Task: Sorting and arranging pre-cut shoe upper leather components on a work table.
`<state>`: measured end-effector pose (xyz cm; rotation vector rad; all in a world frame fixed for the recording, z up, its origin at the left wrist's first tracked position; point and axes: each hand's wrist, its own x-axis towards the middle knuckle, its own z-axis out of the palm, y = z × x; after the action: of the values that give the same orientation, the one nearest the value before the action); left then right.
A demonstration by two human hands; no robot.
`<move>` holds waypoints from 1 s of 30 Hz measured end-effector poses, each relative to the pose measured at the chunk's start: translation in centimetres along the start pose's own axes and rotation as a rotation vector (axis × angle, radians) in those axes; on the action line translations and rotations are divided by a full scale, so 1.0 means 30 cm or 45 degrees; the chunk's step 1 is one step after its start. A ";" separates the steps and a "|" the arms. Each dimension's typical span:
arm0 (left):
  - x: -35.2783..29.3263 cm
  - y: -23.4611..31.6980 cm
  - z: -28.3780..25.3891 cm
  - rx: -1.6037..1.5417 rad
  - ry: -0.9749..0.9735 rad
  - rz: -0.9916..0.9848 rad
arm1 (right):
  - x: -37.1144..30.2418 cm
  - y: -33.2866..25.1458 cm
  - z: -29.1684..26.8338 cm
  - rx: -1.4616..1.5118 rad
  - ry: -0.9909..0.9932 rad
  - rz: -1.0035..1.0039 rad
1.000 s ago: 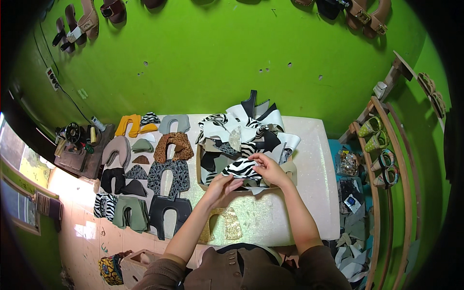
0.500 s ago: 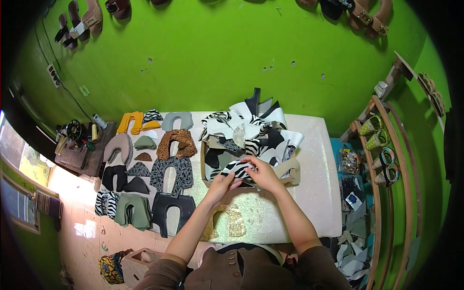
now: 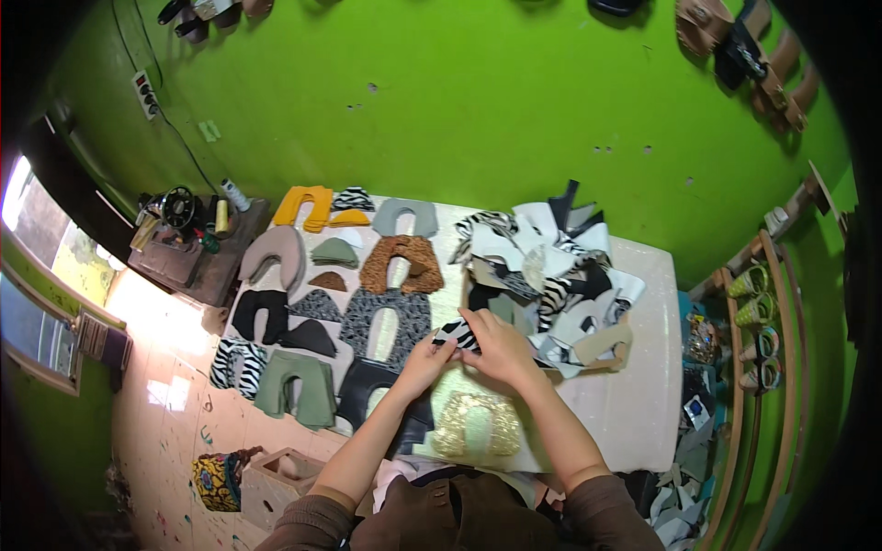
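Both hands are closed on a zebra-striped cut piece (image 3: 457, 336), black and white, much of it covered by fingers. My left hand (image 3: 426, 362) grips its left edge, and my right hand (image 3: 501, 347) pinches it from the right. They hover between a stack of grey patterned U-shaped pieces (image 3: 360, 321) and a box heaped with scraps (image 3: 560, 317). Below them lies a glittery gold U-shaped piece (image 3: 450, 425). Black U-shaped pieces (image 3: 360, 381) are partly behind my left forearm.
Stacks of U-shaped pieces cover the table's left side: yellow (image 3: 296, 204), leopard print (image 3: 386, 262), green (image 3: 312, 384), zebra (image 3: 230, 363). A sewing machine (image 3: 175, 220) stands at left. A wooden rack (image 3: 770, 367) with sandals and more scraps (image 3: 678, 496) are at right.
My hands have moved left with the zebra-striped piece, away from the front of the scrap box. The view has turned, so the table appears shifted rightward.
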<state>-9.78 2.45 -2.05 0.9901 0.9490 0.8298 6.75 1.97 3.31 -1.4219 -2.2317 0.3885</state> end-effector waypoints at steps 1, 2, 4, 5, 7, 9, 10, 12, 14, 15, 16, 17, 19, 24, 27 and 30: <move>0.005 0.014 -0.046 0.117 -0.009 0.067 | 0.029 -0.020 0.032 0.008 -0.001 -0.008; 0.003 0.028 -0.093 0.140 0.051 0.067 | 0.059 -0.035 0.069 0.000 -0.005 0.001; 0.006 0.065 -0.208 0.140 0.067 0.038 | 0.129 -0.070 0.138 -0.004 -0.062 0.038; 0.012 0.083 -0.257 0.145 0.059 0.053 | 0.162 -0.087 0.172 0.011 -0.051 0.021; 0.033 0.096 -0.358 0.098 0.172 0.007 | 0.234 -0.132 0.222 0.004 0.075 0.002; 0.055 0.089 -0.466 -0.079 0.243 0.024 | 0.305 -0.154 0.284 0.091 0.118 0.062; 0.069 0.102 -0.514 -0.042 0.235 0.022 | 0.335 -0.156 0.315 0.146 0.126 0.069; 0.114 0.102 -0.606 0.087 0.217 0.069 | 0.404 -0.169 0.370 0.191 0.195 0.072; 0.145 0.108 -0.676 0.305 0.247 0.209 | 0.465 -0.179 0.428 0.115 0.229 0.074; 0.163 0.117 -0.714 0.304 0.245 0.204 | 0.495 -0.182 0.454 0.036 0.266 0.072; 0.175 0.151 -0.736 0.661 0.289 0.272 | 0.520 -0.189 0.470 -0.006 0.262 0.100; 0.193 0.173 -0.761 1.019 0.329 0.342 | 0.548 -0.185 0.499 -0.035 0.284 0.113; 0.258 0.187 -0.817 0.954 0.339 0.483 | 0.618 -0.182 0.535 -0.102 0.292 0.137; 0.419 0.287 -0.928 1.036 0.339 0.522 | 0.855 -0.150 0.563 -0.105 0.378 0.121; 0.547 0.319 -1.008 1.259 0.408 0.660 | 1.006 -0.120 0.576 -0.028 0.405 0.155; 0.677 0.337 -1.056 1.454 0.439 0.739 | 1.117 -0.032 0.635 -0.071 0.426 0.140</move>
<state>-33.04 33.50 -5.66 2.2285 1.5101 0.9391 -15.93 32.07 -4.79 -1.5177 -1.9153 0.1127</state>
